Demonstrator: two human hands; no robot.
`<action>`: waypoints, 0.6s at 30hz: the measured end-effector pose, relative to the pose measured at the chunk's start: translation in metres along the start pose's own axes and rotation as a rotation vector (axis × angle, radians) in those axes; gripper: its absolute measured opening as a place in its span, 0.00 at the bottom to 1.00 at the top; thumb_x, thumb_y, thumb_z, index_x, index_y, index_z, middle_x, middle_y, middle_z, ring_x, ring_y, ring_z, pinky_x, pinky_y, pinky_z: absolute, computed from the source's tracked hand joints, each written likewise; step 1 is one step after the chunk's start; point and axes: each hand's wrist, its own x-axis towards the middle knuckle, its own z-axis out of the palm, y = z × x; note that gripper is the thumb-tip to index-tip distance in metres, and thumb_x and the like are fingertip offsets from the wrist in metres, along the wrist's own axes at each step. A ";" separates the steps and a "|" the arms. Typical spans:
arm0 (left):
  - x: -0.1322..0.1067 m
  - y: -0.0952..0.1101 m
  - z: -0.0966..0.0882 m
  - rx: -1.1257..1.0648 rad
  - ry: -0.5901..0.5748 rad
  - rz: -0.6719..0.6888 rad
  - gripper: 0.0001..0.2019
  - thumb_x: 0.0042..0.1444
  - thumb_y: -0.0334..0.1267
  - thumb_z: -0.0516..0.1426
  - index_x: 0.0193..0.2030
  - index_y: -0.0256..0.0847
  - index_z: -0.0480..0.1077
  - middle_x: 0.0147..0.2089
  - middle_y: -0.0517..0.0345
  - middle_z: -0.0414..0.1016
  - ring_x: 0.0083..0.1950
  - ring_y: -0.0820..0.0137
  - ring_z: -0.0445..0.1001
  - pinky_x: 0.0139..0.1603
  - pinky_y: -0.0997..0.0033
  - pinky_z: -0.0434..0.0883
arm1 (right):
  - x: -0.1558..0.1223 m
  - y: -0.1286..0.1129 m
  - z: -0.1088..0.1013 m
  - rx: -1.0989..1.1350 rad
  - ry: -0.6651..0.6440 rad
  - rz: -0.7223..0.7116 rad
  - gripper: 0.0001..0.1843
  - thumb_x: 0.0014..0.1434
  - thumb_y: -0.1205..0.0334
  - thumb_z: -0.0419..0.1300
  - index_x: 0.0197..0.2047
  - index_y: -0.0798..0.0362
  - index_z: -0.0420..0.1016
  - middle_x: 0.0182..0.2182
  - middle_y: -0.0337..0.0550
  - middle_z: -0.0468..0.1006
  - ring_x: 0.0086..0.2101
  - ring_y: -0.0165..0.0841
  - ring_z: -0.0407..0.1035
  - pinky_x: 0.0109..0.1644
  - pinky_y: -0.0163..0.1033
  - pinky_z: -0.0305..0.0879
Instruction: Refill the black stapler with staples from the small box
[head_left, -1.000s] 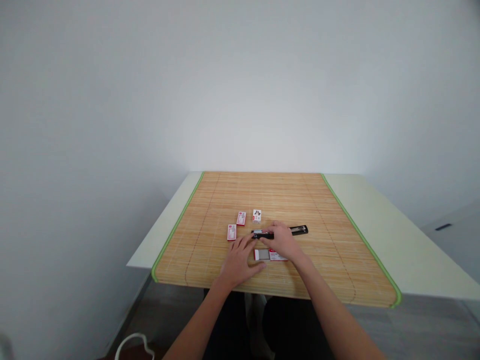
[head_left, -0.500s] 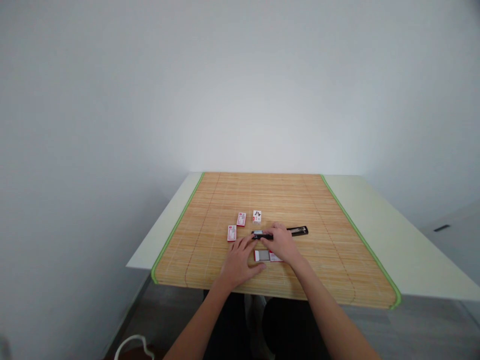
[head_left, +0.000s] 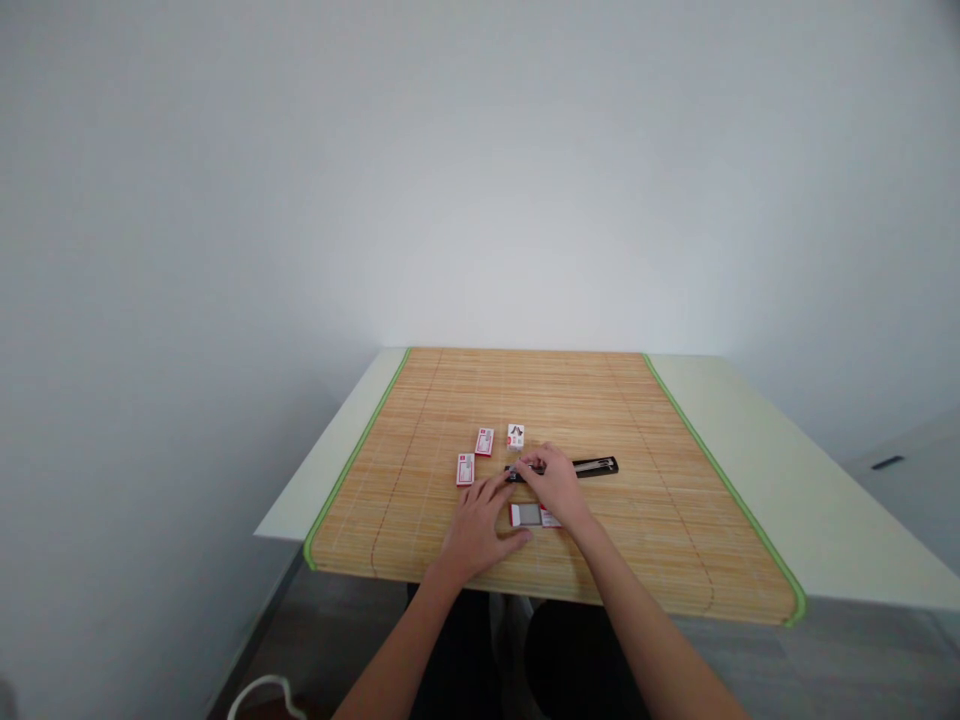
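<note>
A long black stapler (head_left: 595, 467), apparently opened out flat with its metal part showing, lies crosswise in front of me. My left hand (head_left: 478, 528) lies palm down with fingers spread, its fingertips at the stapler's left end. Over the same end, my right hand (head_left: 556, 487) has thumb and fingers pinched together; what is between them is too small to make out. Just nearer to me, a small box (head_left: 529, 515) with a grey inside lies open, its right end partly behind my right wrist.
Beyond my left fingers lie two small red-and-white boxes, one nearer (head_left: 465, 469) and one farther (head_left: 484, 441). Another small white box (head_left: 515, 436) with a dark picture stands behind the stapler. A green-edged bamboo mat (head_left: 525, 390) covers the middle of the white table (head_left: 757, 440).
My right hand has shifted slightly left along the stapler, its fingers now pinched at the left end. My left hand has stayed nearly still.
</note>
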 end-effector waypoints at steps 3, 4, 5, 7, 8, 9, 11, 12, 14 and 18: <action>0.000 -0.001 -0.001 -0.022 0.004 0.000 0.36 0.55 0.55 0.66 0.70 0.56 0.62 0.74 0.57 0.58 0.71 0.52 0.59 0.71 0.45 0.58 | -0.009 -0.006 -0.017 0.043 -0.008 -0.119 0.05 0.64 0.58 0.64 0.38 0.48 0.80 0.37 0.41 0.75 0.41 0.37 0.70 0.48 0.41 0.66; 0.000 -0.001 -0.001 -0.032 0.008 -0.002 0.36 0.56 0.55 0.66 0.70 0.56 0.63 0.74 0.57 0.59 0.71 0.52 0.59 0.71 0.45 0.58 | -0.013 -0.007 -0.023 0.047 -0.032 -0.178 0.04 0.63 0.59 0.64 0.37 0.48 0.80 0.37 0.41 0.74 0.41 0.37 0.70 0.48 0.42 0.66; 0.000 -0.002 -0.001 -0.041 0.012 -0.003 0.35 0.56 0.54 0.66 0.69 0.56 0.63 0.74 0.57 0.59 0.71 0.53 0.59 0.70 0.46 0.58 | -0.018 -0.009 -0.029 0.042 -0.070 -0.238 0.03 0.63 0.60 0.65 0.37 0.48 0.79 0.37 0.41 0.74 0.42 0.38 0.70 0.49 0.42 0.65; 0.000 -0.002 -0.002 -0.059 0.016 -0.003 0.32 0.55 0.53 0.66 0.66 0.56 0.66 0.74 0.58 0.59 0.70 0.54 0.60 0.70 0.47 0.58 | -0.026 -0.011 -0.039 0.005 -0.164 -0.332 0.02 0.61 0.63 0.66 0.36 0.49 0.78 0.38 0.41 0.74 0.43 0.38 0.69 0.51 0.43 0.65; 0.000 -0.002 -0.002 -0.066 0.017 -0.002 0.30 0.55 0.52 0.67 0.64 0.55 0.68 0.74 0.59 0.60 0.70 0.54 0.60 0.70 0.47 0.58 | -0.030 -0.012 -0.042 -0.020 -0.210 -0.364 0.02 0.61 0.64 0.66 0.35 0.49 0.78 0.39 0.42 0.74 0.44 0.38 0.69 0.51 0.43 0.65; 0.001 -0.003 -0.002 -0.071 0.017 -0.002 0.28 0.55 0.51 0.67 0.62 0.55 0.70 0.74 0.59 0.60 0.70 0.54 0.60 0.70 0.48 0.58 | -0.033 -0.013 -0.044 -0.044 -0.253 -0.390 0.03 0.61 0.66 0.66 0.34 0.49 0.77 0.39 0.42 0.74 0.44 0.38 0.69 0.52 0.43 0.64; 0.001 -0.003 -0.002 -0.078 0.017 -0.005 0.23 0.55 0.50 0.67 0.57 0.54 0.73 0.74 0.59 0.60 0.70 0.55 0.61 0.70 0.48 0.59 | -0.037 -0.013 -0.044 -0.085 -0.321 -0.426 0.04 0.60 0.67 0.66 0.33 0.50 0.77 0.40 0.42 0.74 0.44 0.38 0.68 0.52 0.43 0.64; 0.001 -0.003 -0.002 -0.079 0.018 -0.008 0.21 0.55 0.49 0.68 0.55 0.53 0.74 0.74 0.60 0.60 0.70 0.55 0.61 0.70 0.48 0.59 | -0.037 -0.013 -0.042 -0.102 -0.345 -0.434 0.04 0.59 0.68 0.66 0.33 0.50 0.77 0.40 0.43 0.74 0.44 0.38 0.68 0.51 0.42 0.65; 0.001 -0.003 -0.002 -0.079 0.019 -0.016 0.19 0.54 0.48 0.68 0.52 0.52 0.75 0.74 0.60 0.60 0.70 0.55 0.60 0.70 0.49 0.59 | -0.036 -0.012 -0.038 -0.129 -0.380 -0.436 0.05 0.58 0.69 0.67 0.33 0.51 0.76 0.39 0.43 0.73 0.44 0.38 0.68 0.51 0.42 0.65; 0.001 -0.004 -0.004 -0.083 0.007 -0.022 0.17 0.54 0.48 0.68 0.50 0.52 0.75 0.74 0.60 0.61 0.70 0.55 0.61 0.69 0.49 0.59 | -0.033 -0.006 -0.030 -0.133 -0.413 -0.414 0.04 0.57 0.69 0.67 0.32 0.52 0.77 0.39 0.44 0.74 0.45 0.38 0.68 0.51 0.42 0.65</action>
